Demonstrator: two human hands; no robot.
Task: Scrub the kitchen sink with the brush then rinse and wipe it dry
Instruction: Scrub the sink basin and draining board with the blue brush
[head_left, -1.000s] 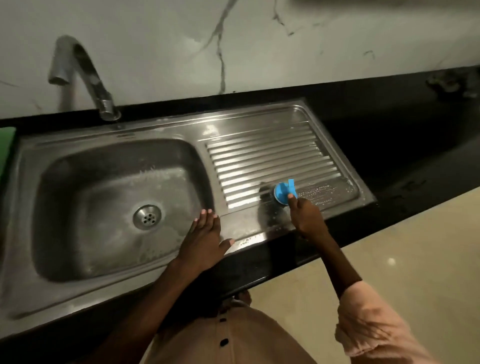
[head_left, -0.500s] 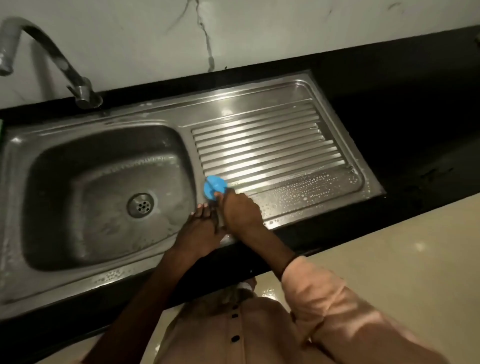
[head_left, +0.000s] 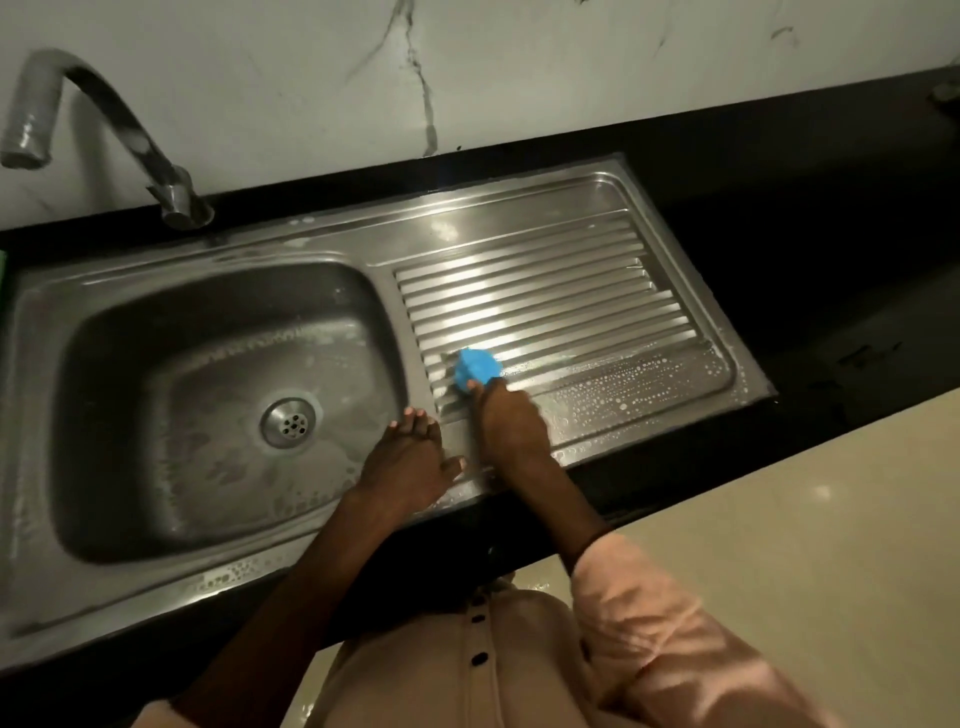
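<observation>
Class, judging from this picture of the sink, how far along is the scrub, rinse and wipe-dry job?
Done, it seems: suds dot the near strip of the drainboard and the basin, so both look scrubbed. In hand: the right hand holds the blue brush on the drainboard ridges, while the left hand rests flat on the sink's front rim. Left: rinsing, since no water runs from the tap, then wiping dry; no cloth is visible.

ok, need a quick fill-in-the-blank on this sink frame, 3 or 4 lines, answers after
1. The right hand grips a brush coloured ____.
2. The brush sits on the ribbed ____ of the sink, not in the basin.
3. The left hand rests flat on the sink's front ____.
4. No water runs from the ____ at upper left.

Missing words: blue; drainboard; rim; tap
</observation>
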